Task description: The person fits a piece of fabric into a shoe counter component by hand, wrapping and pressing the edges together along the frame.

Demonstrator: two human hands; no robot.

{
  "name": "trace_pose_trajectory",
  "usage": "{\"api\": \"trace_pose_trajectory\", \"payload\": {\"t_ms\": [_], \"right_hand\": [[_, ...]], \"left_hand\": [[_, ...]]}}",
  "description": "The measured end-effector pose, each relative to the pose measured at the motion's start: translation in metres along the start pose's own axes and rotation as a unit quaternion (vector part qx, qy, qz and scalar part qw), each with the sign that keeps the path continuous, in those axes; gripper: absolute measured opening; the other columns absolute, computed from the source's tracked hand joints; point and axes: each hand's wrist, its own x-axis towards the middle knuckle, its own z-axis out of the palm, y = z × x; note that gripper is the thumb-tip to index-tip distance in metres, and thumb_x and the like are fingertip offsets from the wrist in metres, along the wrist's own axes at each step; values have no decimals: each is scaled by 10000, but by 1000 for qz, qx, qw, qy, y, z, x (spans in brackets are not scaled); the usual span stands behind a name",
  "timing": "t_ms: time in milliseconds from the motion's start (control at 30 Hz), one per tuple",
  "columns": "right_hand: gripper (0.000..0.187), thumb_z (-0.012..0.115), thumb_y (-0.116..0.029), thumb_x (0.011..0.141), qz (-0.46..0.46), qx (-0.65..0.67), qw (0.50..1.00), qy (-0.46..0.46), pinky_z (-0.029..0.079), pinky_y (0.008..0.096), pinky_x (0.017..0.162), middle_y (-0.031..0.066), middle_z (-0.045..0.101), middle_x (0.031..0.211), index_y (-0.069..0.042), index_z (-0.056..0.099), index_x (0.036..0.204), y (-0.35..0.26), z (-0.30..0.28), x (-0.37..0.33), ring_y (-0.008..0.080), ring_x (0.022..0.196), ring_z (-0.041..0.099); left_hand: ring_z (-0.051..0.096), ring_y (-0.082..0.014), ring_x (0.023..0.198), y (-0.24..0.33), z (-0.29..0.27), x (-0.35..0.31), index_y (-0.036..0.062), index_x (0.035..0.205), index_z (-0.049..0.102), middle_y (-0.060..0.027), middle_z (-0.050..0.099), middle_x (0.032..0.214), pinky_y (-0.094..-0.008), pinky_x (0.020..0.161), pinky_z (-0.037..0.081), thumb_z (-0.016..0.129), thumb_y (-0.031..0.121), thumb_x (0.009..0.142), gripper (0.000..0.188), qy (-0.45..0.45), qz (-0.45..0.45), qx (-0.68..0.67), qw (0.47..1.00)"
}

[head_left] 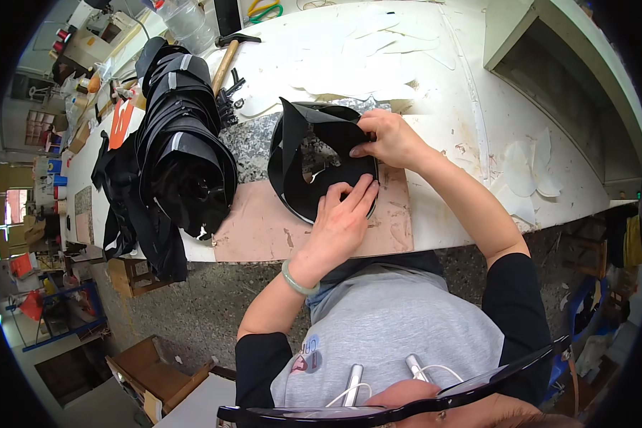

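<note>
A black piece of stiff sheet material (289, 160), curved into an open ring with a pointed flap, stands on the pinkish board. Its kind is not plain. My right hand (391, 139) is closed over its far right edge, thumb on the inner side and fingers at the rim. At the near right edge, my left hand (341, 225) presses its fingertips on the inside of the wall; its thumb is hidden. A pale green bangle (298, 279) circles my left wrist. Left of the piece lies a long stack of similar nested black pieces (185, 121).
The pinkish board (253, 221) reaches the white table's front edge. Behind the stack lie a wooden-handled hammer (227, 64) and small black clips or scraps (228, 103). White cut sheets (524, 171) lie at right, below a pale shelf unit (585, 78). A clear plastic bottle (185, 25) stands far left.
</note>
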Motion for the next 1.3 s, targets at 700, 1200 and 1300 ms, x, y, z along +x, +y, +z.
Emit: {"api": "trace_pose_trajectory", "payload": {"t_ms": [700, 1200, 1300], "right_hand": [[331, 670, -28, 771, -180, 16, 981, -64, 469, 376, 936, 130, 597, 1118, 5, 597, 1092, -66, 26, -78, 289, 1082, 561], [560, 624, -300, 903, -223, -108, 948, -202, 323, 448, 1140, 178, 432, 1470, 56, 513, 1320, -62, 15, -103, 299, 1422, 343], [610, 632, -345, 887, -178, -137, 951, -212, 286, 445, 1160, 186, 425, 1474, 71, 506, 1315, -81, 11, -119, 298, 1429, 330]], "left_hand": [[589, -319, 1181, -54, -7, -39, -1, 1122, 675, -148, 649, 1194, -412, 987, 484, 729, 42, 796, 332, 105, 62, -108, 987], [326, -263, 1435, -94, -48, -73, 214, 1469, 440, -69, 394, 1529, -587, 1150, 213, 658, 450, 841, 706, -74, -40, 105, 991], [313, -265, 1442, -94, -47, -73, 219, 1472, 438, -67, 393, 1530, -589, 1154, 201, 658, 447, 841, 706, -71, -48, 93, 992]]}}
